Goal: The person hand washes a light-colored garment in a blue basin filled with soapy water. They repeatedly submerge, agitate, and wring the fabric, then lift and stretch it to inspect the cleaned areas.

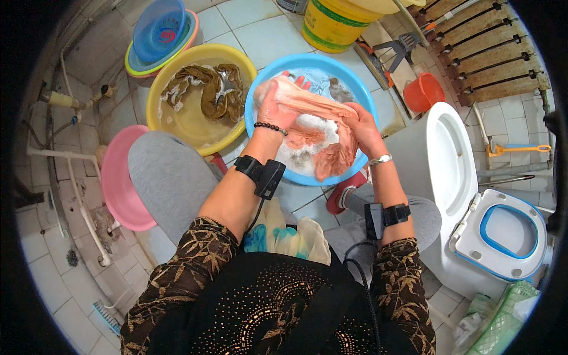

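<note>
A wet salmon-pink garment [316, 105] is stretched between my two hands above a light blue basin [366, 86]. My left hand [278, 111], palm turned up, has one end of the cloth bunched across it, with fingertips showing past the fabric. My right hand [362, 129] is closed round the other end, and the rest of the cloth hangs from it into the basin. White suds [302, 157] and more salmon-pink fabric lie in the water below. Light blue cloth [318, 83] and a dark grey piece [339, 90] show at the basin's far side.
A yellow basin [155, 97] with brown cloth in water stands left of the blue one. Farther left are a pink basin [121, 171] and stacked basins [157, 29]. A yellow bucket [331, 26] and red bucket [423, 93] stand beyond; a white toilet [435, 195] is at right.
</note>
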A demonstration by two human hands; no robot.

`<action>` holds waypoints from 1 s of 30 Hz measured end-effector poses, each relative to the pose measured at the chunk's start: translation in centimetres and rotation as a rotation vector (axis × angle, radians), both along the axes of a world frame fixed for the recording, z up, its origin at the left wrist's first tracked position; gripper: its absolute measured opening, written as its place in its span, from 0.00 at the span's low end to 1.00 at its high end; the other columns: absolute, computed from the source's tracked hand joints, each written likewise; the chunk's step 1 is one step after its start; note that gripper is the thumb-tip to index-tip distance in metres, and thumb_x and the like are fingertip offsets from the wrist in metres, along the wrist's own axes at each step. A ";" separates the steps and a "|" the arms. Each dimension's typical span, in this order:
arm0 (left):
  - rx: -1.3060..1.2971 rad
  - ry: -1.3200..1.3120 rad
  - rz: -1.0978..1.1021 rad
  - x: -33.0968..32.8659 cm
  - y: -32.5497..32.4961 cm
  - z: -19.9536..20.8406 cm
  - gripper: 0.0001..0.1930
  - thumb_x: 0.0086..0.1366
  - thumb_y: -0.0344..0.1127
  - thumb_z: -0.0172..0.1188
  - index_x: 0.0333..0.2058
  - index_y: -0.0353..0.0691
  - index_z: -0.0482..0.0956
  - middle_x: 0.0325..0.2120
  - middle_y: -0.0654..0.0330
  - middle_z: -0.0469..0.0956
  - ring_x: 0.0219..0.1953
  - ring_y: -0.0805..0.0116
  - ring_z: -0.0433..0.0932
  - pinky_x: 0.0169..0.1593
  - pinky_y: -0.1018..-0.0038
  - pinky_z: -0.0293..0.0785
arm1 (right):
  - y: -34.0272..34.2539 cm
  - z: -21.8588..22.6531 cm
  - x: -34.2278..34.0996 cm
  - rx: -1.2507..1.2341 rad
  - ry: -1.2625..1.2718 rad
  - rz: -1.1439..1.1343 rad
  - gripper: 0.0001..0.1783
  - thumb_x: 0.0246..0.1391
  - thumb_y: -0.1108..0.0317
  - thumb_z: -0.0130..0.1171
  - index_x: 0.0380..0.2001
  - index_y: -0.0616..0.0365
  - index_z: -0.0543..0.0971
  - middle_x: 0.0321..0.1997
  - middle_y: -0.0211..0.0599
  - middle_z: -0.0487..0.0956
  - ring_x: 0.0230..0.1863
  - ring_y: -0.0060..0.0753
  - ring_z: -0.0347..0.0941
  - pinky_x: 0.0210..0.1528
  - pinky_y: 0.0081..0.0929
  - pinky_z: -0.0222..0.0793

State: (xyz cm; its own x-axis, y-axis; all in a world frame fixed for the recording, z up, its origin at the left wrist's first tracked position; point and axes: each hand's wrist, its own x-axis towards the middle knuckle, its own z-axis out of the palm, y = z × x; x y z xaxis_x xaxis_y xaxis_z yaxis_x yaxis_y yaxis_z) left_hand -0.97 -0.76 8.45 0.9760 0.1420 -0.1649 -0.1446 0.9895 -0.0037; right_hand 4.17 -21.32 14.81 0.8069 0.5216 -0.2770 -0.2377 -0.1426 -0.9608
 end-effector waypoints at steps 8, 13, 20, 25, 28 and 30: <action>0.283 0.494 -0.206 1.6 -3.9 -7.5 0.14 0.64 0.41 0.47 0.39 0.34 0.69 0.39 0.51 0.73 0.39 0.56 0.74 0.44 0.63 0.72 | 4.5 -1.1 -5.6 -0.207 -0.608 -0.189 0.11 0.47 0.69 0.52 0.36 0.59 0.77 0.31 0.41 0.79 0.30 0.37 0.76 0.33 0.29 0.71; 0.275 0.416 -0.403 1.0 -6.3 -8.2 0.14 0.63 0.44 0.43 0.34 0.39 0.70 0.29 0.54 0.72 0.27 0.60 0.71 0.29 0.65 0.70 | 6.7 -2.0 -6.4 -0.419 -0.629 -0.173 0.13 0.47 0.60 0.54 0.30 0.60 0.77 0.27 0.48 0.77 0.27 0.51 0.73 0.32 0.35 0.69; 0.468 0.766 -0.422 -1.1 -6.6 -0.5 0.16 0.64 0.46 0.42 0.35 0.40 0.71 0.31 0.54 0.74 0.34 0.59 0.73 0.39 0.64 0.71 | 6.6 -4.4 -5.5 -0.559 -0.469 -0.333 0.18 0.52 0.56 0.50 0.21 0.62 0.73 0.23 0.54 0.75 0.28 0.57 0.71 0.31 0.43 0.65; 0.373 0.464 -0.406 -1.1 -5.2 -0.2 0.13 0.62 0.41 0.42 0.30 0.40 0.72 0.28 0.54 0.73 0.32 0.58 0.72 0.38 0.65 0.71 | 6.2 -4.7 -4.9 -0.666 -0.643 -0.061 0.14 0.52 0.59 0.46 0.24 0.58 0.74 0.23 0.52 0.75 0.28 0.57 0.72 0.32 0.46 0.68; 0.416 0.459 -0.320 -0.9 -6.5 -0.8 0.09 0.61 0.36 0.45 0.31 0.39 0.72 0.28 0.57 0.74 0.31 0.61 0.73 0.37 0.66 0.72 | 5.8 -4.3 -3.8 -0.608 -0.435 -0.270 0.12 0.50 0.63 0.47 0.27 0.60 0.76 0.25 0.52 0.76 0.29 0.56 0.74 0.32 0.45 0.69; 0.501 0.413 -0.332 -0.9 -6.6 -1.5 0.08 0.61 0.34 0.46 0.32 0.39 0.72 0.28 0.58 0.74 0.32 0.62 0.74 0.36 0.68 0.73 | 5.8 -3.9 -4.1 -0.690 -0.558 -0.295 0.14 0.52 0.63 0.46 0.29 0.61 0.77 0.27 0.54 0.77 0.30 0.56 0.74 0.34 0.46 0.69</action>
